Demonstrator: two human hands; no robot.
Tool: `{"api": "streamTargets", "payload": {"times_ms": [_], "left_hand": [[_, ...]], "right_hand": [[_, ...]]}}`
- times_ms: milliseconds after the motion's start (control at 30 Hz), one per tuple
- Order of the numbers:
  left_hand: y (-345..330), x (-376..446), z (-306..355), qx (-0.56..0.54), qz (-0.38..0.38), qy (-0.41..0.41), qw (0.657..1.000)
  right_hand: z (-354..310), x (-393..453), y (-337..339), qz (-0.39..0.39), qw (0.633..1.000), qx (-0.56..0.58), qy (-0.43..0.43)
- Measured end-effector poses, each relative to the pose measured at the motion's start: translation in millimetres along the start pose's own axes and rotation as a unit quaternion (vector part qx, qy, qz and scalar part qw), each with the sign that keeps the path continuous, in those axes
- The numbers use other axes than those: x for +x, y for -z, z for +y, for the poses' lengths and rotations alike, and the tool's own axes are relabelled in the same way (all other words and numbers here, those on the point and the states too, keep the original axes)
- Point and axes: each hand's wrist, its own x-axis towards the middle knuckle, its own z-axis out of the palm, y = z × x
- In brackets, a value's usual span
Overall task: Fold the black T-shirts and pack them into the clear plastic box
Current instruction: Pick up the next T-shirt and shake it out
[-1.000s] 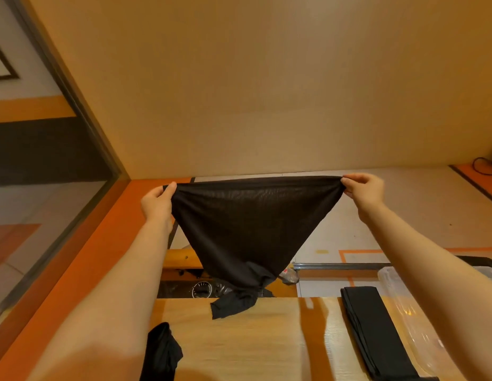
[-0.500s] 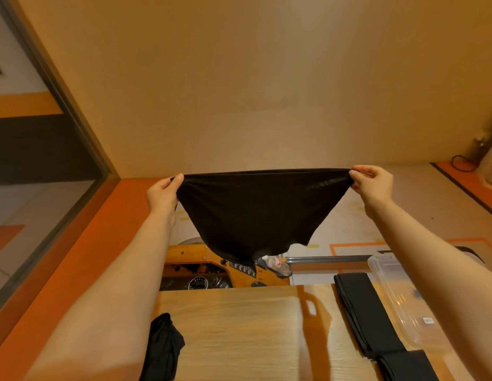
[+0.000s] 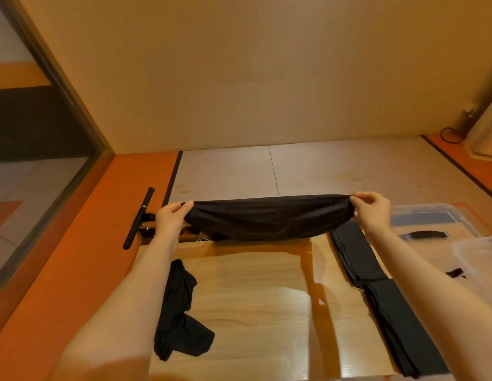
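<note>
Above the table (image 3: 239,292), each hand (left (image 3: 170,218), right (image 3: 372,209)) pinches a taut, sagging black T-shirt (image 3: 269,218).

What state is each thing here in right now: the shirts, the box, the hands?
Held shirt: stretched between both hands above the table's far edge, sagging in the middle.
Left hand: pinches one shirt corner.
Right hand: pinches the other corner.
Crumpled shirt: unfolded, lying on the table.
Folded shirts: flat, lined up at the table's right.
Box: open, something dark inside.
</note>
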Motion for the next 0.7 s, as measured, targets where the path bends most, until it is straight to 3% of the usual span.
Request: {"api": "streamTargets", "payload": {"times_ms": [500, 700], "left_hand": [[56, -79, -97, 0.090, -0.160, 0.164, 0.969], [70, -94, -98, 0.167, -0.243, 0.219, 0.930]], "right_hand": [[92, -100, 67, -0.130, 0.984, -0.064, -0.101], [106, -107, 95, -0.246, 0.946, -0.121, -0.175]]}}
